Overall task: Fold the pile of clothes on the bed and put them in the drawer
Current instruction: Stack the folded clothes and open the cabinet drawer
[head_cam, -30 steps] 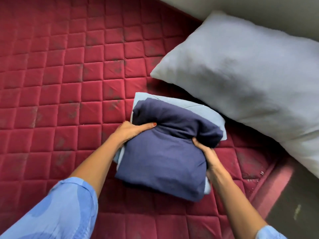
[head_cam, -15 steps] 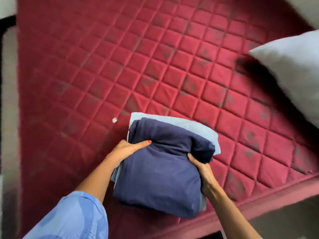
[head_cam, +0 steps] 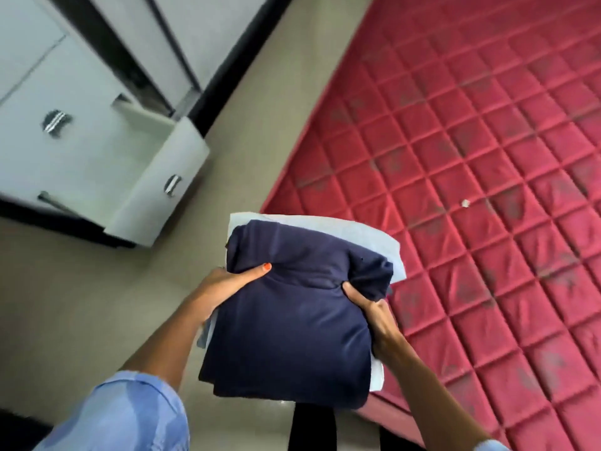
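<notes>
A stack of folded clothes is in the air between my hands: a navy garment (head_cam: pixel 292 330) on top, a light blue one (head_cam: pixel 383 242) beneath it. My left hand (head_cam: pixel 227 284) grips the stack's left side, thumb on top. My right hand (head_cam: pixel 374 314) grips the right side, thumb pressed into the navy fabric. The stack hangs over the floor beside the corner of the red quilted mattress (head_cam: pixel 471 190). A white drawer (head_cam: pixel 156 177) stands pulled out from the cabinet (head_cam: pixel 65 102) at the upper left, ahead of the stack.
Beige floor (head_cam: pixel 81 304) runs between the cabinet and the mattress. A small white scrap (head_cam: pixel 465 203) lies on the mattress. A dark baseboard strip (head_cam: pixel 234 63) runs along the wall behind the cabinet. A round metal handle (head_cam: pixel 56 123) is on the cabinet front.
The stack has been lifted off the mattress and carried left over the floor. My view has swung from the bed and pillow toward the cabinet with the pulled-out drawer.
</notes>
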`<state>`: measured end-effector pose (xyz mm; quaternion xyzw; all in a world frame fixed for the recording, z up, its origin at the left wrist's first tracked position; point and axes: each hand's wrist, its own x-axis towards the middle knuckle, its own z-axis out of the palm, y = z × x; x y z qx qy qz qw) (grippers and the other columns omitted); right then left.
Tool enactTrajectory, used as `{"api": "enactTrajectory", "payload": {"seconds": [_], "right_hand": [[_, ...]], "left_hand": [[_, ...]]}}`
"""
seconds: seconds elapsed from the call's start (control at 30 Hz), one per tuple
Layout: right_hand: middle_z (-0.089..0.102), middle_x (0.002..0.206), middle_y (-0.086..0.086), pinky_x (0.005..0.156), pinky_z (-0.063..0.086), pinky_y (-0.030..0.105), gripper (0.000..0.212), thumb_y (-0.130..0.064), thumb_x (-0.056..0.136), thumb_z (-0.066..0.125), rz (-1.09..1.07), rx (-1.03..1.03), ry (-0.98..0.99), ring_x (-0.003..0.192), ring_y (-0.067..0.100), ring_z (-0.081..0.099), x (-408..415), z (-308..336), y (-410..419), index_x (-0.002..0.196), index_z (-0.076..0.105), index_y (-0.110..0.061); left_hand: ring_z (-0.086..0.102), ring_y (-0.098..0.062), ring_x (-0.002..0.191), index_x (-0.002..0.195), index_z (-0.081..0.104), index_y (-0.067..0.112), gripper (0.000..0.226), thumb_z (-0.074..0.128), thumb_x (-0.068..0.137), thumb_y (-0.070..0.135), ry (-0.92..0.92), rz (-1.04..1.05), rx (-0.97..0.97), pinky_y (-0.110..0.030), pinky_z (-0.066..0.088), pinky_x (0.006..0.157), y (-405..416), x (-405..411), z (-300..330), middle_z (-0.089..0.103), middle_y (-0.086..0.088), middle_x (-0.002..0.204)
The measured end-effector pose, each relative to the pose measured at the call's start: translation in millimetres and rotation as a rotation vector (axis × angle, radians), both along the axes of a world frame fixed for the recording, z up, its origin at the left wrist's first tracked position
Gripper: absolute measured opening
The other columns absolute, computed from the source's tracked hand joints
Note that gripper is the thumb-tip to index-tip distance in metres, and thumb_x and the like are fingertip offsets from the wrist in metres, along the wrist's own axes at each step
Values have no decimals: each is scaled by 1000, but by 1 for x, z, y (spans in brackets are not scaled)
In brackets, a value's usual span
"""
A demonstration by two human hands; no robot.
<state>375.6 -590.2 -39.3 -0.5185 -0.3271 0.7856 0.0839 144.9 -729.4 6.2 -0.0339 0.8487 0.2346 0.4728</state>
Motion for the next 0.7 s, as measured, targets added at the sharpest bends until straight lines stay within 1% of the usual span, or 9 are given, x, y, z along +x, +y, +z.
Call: {"api": "enactTrajectory", "payload": {"seconds": [0.07, 0.17, 0.2, 0.3, 0.37, 0.5, 0.57, 0.63, 0.7], "right_hand": [[72, 110, 9, 91, 54, 44, 53, -28, 69, 84, 107, -6, -7, 100, 26, 69, -35, 0, -20, 115, 67, -9], [73, 105, 7, 84, 57, 39, 48, -26, 69, 84, 236, 22, -38, 96, 24, 70, -83, -1, -48, 111, 68, -10], [74, 103, 6, 79, 58, 35, 45, -25, 70, 83, 274, 29, -44, 94, 23, 71, -97, -1, -56, 110, 68, -10], [74, 101, 6, 65, 57, 26, 43, -23, 72, 81, 383, 42, -43, 90, 21, 72, -130, -4, -75, 111, 68, -10], [74, 102, 6, 65, 57, 25, 44, -23, 73, 80, 438, 47, -43, 91, 20, 72, -142, -8, -80, 113, 67, -11], [74, 102, 5, 67, 56, 25, 42, -24, 74, 79, 510, 57, -78, 91, 19, 71, -163, -18, -87, 113, 67, -14], [74, 103, 5, 72, 56, 29, 43, -26, 74, 79, 527, 59, -101, 93, 21, 71, -171, -23, -85, 114, 67, -14], [73, 105, 6, 73, 55, 29, 42, -26, 75, 78, 541, 43, -114, 94, 21, 71, -176, -27, -84, 114, 67, -14], [73, 105, 6, 72, 56, 28, 41, -27, 75, 78, 528, 32, -135, 95, 21, 70, -177, -27, -85, 114, 67, -14]], "left_hand": [[63, -15, 78, 106, 63, 16, 70, 76, 58, 66, -29, 103, 39, -28, 48, 71, -45, -19, 1, 66, 4, 84], [63, -12, 79, 104, 59, 17, 62, 77, 64, 59, -65, 248, 104, -22, 46, 62, -101, -38, 1, 66, 4, 86], [64, -13, 80, 106, 60, 15, 66, 78, 61, 61, -70, 292, 114, -22, 47, 64, -118, -42, -2, 66, 3, 88], [65, -19, 89, 118, 61, 14, 91, 79, 48, 71, -68, 405, 100, -31, 52, 84, -158, -50, -15, 68, -2, 101], [64, -21, 91, 120, 60, 13, 92, 77, 51, 71, -65, 453, 84, -33, 50, 89, -174, -48, -24, 67, -3, 104], [65, -20, 90, 118, 62, 15, 91, 76, 49, 74, -110, 511, 74, -33, 51, 89, -194, -47, -44, 69, -3, 103], [66, -21, 92, 117, 62, 17, 98, 76, 42, 78, -149, 527, 62, -35, 51, 92, -193, -54, -51, 69, -2, 104], [66, -21, 94, 117, 61, 18, 106, 76, 34, 81, -188, 527, 60, -36, 51, 94, -193, -62, -56, 69, -1, 105], [66, -20, 94, 118, 62, 17, 105, 77, 35, 79, -216, 534, 62, -36, 51, 94, -193, -66, -57, 69, -1, 106]]}}
